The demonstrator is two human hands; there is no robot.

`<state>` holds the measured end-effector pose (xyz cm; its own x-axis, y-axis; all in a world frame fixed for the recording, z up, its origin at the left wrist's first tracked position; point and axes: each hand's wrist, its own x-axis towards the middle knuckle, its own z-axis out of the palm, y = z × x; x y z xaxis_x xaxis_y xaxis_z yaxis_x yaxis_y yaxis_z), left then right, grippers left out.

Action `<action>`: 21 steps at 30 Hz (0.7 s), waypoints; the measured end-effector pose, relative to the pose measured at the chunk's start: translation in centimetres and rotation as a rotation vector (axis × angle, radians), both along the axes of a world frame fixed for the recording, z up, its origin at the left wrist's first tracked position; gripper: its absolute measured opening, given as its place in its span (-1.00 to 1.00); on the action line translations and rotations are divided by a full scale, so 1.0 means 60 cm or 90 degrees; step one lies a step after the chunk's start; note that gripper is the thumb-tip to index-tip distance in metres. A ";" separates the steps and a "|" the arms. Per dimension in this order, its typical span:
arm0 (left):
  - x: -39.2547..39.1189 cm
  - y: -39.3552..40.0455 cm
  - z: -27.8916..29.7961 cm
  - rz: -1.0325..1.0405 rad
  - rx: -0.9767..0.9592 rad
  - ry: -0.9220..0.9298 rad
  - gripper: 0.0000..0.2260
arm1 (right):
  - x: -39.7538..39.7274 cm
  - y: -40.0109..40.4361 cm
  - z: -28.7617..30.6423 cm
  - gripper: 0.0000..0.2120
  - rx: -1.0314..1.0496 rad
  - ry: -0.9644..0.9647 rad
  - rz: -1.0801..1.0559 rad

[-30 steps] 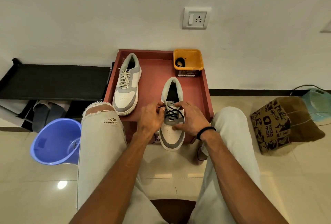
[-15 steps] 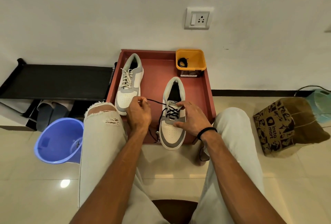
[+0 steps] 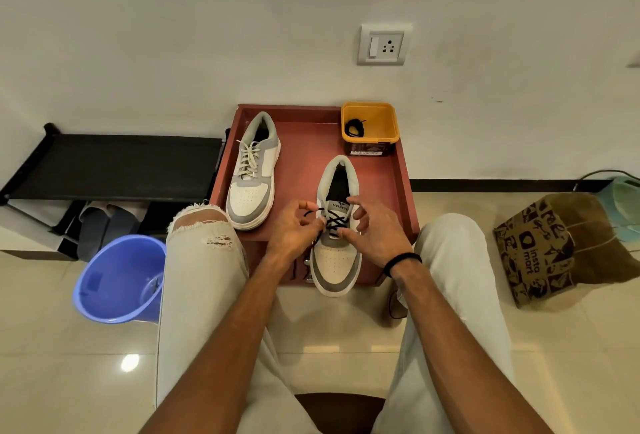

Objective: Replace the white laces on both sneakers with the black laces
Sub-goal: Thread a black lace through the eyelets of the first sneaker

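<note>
You're pinching the black lace (image 3: pixel 333 222) with both hands, left hand (image 3: pixel 294 229) and right hand (image 3: pixel 372 231) | near sneaker (image 3: pixel 336 225) half-laced | far-left sneaker (image 3: pixel 253 170) still wearing white laces (image 3: pixel 248 158) | spare lace (image 3: pixel 355 127) waiting in yellow tub (image 3: pixel 370 123)

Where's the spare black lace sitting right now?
The spare black lace lies coiled in the yellow tub at the red tray's far right corner.

Two white leather sneakers with grey panels: the near sneaker (image 3: pixel 335 257) carries black laces (image 3: pixel 334 222), the far sneaker (image 3: pixel 252 173) cream-white laces (image 3: pixel 249 159). They sit on a brick-red worktop (image 3: pixel 304 163) beside a yellow plastic tub (image 3: pixel 370 123). Blue plastic bucket (image 3: pixel 117 281); brown paper bag (image 3: pixel 540 253), black-printed.
</note>
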<state>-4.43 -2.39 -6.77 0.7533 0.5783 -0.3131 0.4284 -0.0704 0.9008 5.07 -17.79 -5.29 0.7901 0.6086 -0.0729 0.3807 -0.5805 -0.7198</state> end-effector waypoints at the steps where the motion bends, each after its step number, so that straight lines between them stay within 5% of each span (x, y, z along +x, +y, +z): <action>1: -0.002 0.002 0.010 0.003 -0.088 -0.038 -0.79 | -0.003 0.000 0.005 -0.44 0.030 0.018 -0.017; 5: -0.010 0.011 0.036 -0.085 -0.243 -0.140 -0.79 | -0.023 0.005 0.012 -0.43 0.122 0.187 0.016; 12: -0.006 -0.003 0.043 -0.096 -0.200 -0.176 -0.75 | -0.025 0.011 0.014 -0.63 0.241 0.302 -0.050; 15: -0.005 0.009 0.038 0.001 -0.102 -0.157 -0.78 | -0.012 0.002 0.023 -0.76 0.332 0.368 -0.127; 21: -0.009 0.023 0.002 0.119 0.155 -0.002 -0.86 | 0.041 -0.043 0.042 -0.93 0.786 0.732 -0.322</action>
